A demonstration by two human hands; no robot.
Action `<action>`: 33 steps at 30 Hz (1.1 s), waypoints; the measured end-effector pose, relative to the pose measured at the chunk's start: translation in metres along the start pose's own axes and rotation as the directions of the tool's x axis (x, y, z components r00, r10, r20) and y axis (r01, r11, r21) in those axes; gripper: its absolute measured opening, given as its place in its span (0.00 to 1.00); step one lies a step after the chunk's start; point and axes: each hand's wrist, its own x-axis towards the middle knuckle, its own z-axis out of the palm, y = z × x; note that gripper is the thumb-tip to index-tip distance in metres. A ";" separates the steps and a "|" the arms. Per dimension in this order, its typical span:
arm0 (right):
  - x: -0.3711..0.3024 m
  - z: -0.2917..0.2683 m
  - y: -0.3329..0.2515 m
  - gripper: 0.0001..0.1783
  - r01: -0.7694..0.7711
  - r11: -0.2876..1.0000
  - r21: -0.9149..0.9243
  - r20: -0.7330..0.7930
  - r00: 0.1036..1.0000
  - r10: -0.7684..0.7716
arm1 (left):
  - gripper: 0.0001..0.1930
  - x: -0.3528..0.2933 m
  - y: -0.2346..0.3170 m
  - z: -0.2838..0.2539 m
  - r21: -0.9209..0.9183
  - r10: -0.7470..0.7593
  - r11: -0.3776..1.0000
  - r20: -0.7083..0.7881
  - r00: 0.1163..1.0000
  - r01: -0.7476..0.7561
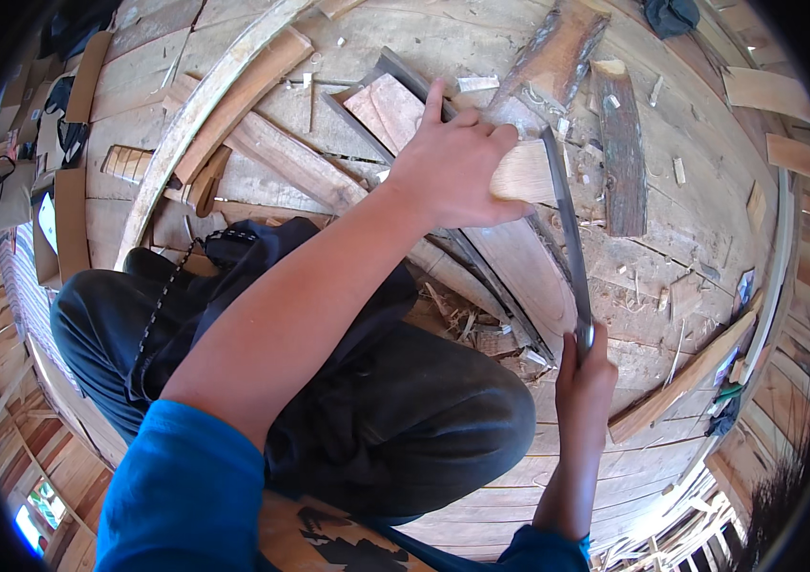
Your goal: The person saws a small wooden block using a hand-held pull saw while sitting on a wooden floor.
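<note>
My left hand (pixel 452 172) presses down on a small pale wooden block (pixel 525 174), its thumb and fingers around it and the index finger stretched away from me. My right hand (pixel 586 381) grips the handle of a long-bladed knife, like a machete (pixel 568 214). The blade points away from me and lies against or right beside the block's right end; I cannot tell if it is cutting in. Beneath them runs a broad plank (pixel 524 272) with dark strips along its edges, slanting toward my right hand. My left palm hides part of it.
Beyond the block lie a bark-edged slab (pixel 557 57) and a dark bark piece (pixel 622 153). Long boards (pixel 286 157) and a curved pale strip (pixel 190 119) lie to the left. Chips and shavings litter the plank floor (pixel 672 248). My bent knee (pixel 452 410) is close below the plank.
</note>
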 end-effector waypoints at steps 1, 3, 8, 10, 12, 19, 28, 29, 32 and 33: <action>-0.010 0.000 -0.002 0.10 -0.010 1.000 0.014 -0.031 0.999 0.010 | 0.39 -0.002 0.001 0.001 0.000 0.019 1.000 -0.017 1.000 -0.019; -0.003 0.007 -0.004 0.09 0.017 1.000 0.026 -0.003 1.000 -0.017 | 0.39 -0.008 -0.001 0.005 0.012 0.030 0.999 -0.030 0.999 -0.029; 0.058 0.018 -0.017 0.10 0.139 0.990 0.023 -0.073 0.988 -0.137 | 0.39 0.004 0.002 -0.004 0.009 -0.016 1.000 0.016 1.000 0.016; 0.036 0.010 -0.015 0.10 0.067 0.998 -0.012 -0.026 0.997 -0.067 | 0.39 0.003 -0.003 0.004 0.021 -0.008 1.000 -0.027 1.000 0.008; 0.003 -0.004 -0.001 0.11 -0.051 0.999 -0.012 0.024 0.998 0.051 | 0.39 0.002 0.001 0.004 -0.011 -0.027 1.000 0.010 1.000 0.027; 0.048 0.011 -0.023 0.10 0.137 0.989 -0.061 -0.022 0.990 -0.138 | 0.38 -0.003 -0.004 -0.002 0.025 -0.017 1.000 0.023 1.000 0.016; 0.003 0.005 0.000 0.12 -0.028 0.999 0.042 -0.006 1.000 0.029 | 0.38 -0.001 0.001 0.000 0.010 -0.036 0.999 0.015 0.999 0.036; 0.007 0.009 -0.001 0.11 -0.010 0.998 0.061 -0.004 1.000 0.010 | 0.38 -0.004 -0.003 0.003 0.021 -0.025 0.999 -0.020 0.999 0.025; 0.029 0.015 -0.025 0.09 0.029 0.999 0.025 -0.025 0.999 -0.028 | 0.39 0.000 -0.004 0.004 0.021 0.008 1.000 -0.037 0.999 -0.007; 0.045 0.017 -0.027 0.09 0.071 0.997 0.027 -0.042 0.997 -0.070 | 0.39 0.000 -0.003 0.002 0.026 0.002 1.000 -0.017 1.000 -0.001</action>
